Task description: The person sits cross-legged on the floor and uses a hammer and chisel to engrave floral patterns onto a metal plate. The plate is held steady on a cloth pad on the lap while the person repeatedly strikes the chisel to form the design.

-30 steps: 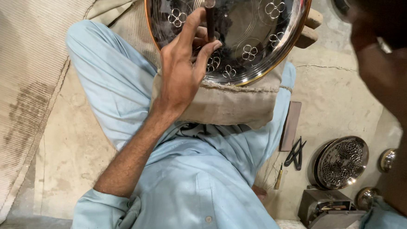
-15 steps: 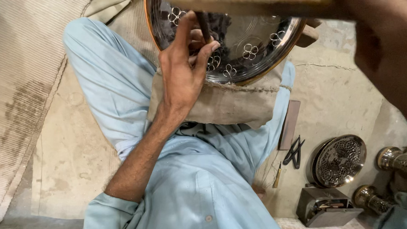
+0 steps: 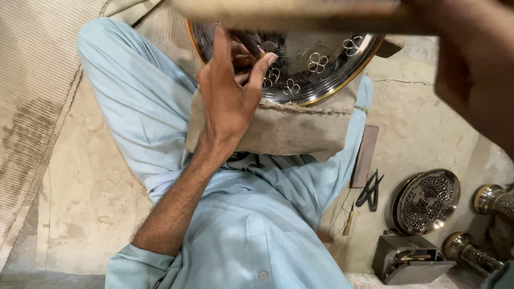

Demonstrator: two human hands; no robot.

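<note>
The left hand [image 3: 227, 96] pinched a small tool against the engraved tray [image 3: 314, 65], which rested on a cloth cushion [image 3: 293, 129] in the lap. The right hand [image 3: 484, 62], blurred, gripped a wooden mallet [image 3: 287, 8] above the tray.

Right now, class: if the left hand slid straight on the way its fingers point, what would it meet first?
Its left hand points up the picture, fingers on the engraved metal tray; next would probably come the blurred wooden bar, though depth is unclear.
</note>
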